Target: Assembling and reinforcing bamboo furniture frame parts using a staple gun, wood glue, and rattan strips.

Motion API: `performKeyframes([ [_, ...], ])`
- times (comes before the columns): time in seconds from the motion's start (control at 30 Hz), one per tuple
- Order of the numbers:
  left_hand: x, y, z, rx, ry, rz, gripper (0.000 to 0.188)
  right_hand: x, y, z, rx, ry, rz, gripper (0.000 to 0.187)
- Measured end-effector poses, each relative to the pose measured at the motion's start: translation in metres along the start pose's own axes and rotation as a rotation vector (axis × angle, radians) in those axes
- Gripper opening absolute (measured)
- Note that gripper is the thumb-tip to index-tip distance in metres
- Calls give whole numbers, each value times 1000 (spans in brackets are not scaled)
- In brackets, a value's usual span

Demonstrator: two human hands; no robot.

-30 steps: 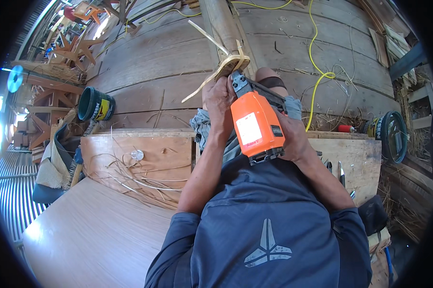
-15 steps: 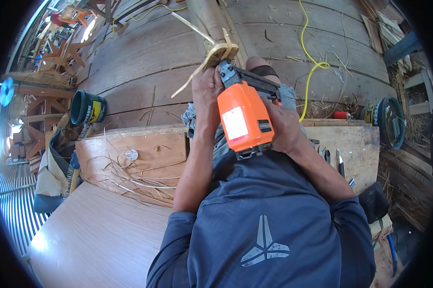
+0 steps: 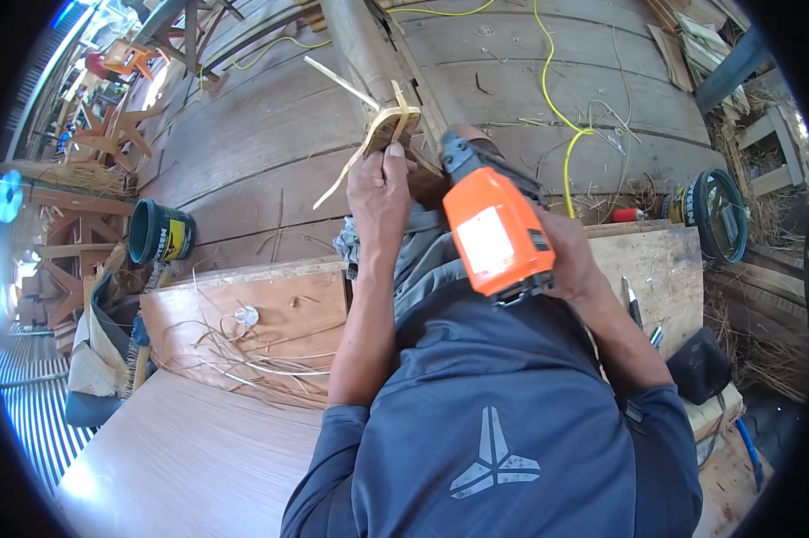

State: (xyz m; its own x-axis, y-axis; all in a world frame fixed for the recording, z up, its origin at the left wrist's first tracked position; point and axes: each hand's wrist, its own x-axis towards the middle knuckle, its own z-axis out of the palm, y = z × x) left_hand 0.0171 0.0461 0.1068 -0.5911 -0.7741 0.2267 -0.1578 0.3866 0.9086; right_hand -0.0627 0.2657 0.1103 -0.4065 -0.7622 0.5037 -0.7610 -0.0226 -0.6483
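My right hand (image 3: 564, 254) is wrapped round the handle of an orange and black nail gun (image 3: 480, 211). The gun's grey nose points up and left, apart from the workpiece. My left hand (image 3: 382, 184) is closed on a small wooden frame (image 3: 389, 121) with a rounded corner, its thumb pressed on top. Loose pale rattan strips (image 3: 341, 81) stick out from that corner, and one is wrapped across it. Much of the frame is hidden behind my left fingers and wrist.
Rattan strips (image 3: 261, 354) lie on a wooden bench (image 3: 189, 309) at left. Dark buckets (image 3: 153, 231) stand left and right. A yellow hose (image 3: 548, 81) crosses the plank floor (image 3: 243, 117). A knife (image 3: 632, 300) rests on the right-hand board (image 3: 669, 278).
The nail gun in my right hand has moved right and back, away from the frame corner. My left hand keeps hold of the frame, and the whole view has shifted slightly.
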Motion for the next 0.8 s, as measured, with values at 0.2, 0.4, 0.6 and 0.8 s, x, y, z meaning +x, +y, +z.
performKeyframes([
  [0.2,-1,-4,1,121,72,44,38,-14,16,-23,15,-67,208,82],
  [0.4,1,-1,2,1,80,-48,47,-18,29,-22,101,-107,253,75],
  [0.6,-3,0,-9,102,31,-7,42,-17,34,-25,81,-172,282,78],
  [0.8,-8,-9,-11,-41,-40,-114,41,-35,41,-53,67,-136,497,60],
])
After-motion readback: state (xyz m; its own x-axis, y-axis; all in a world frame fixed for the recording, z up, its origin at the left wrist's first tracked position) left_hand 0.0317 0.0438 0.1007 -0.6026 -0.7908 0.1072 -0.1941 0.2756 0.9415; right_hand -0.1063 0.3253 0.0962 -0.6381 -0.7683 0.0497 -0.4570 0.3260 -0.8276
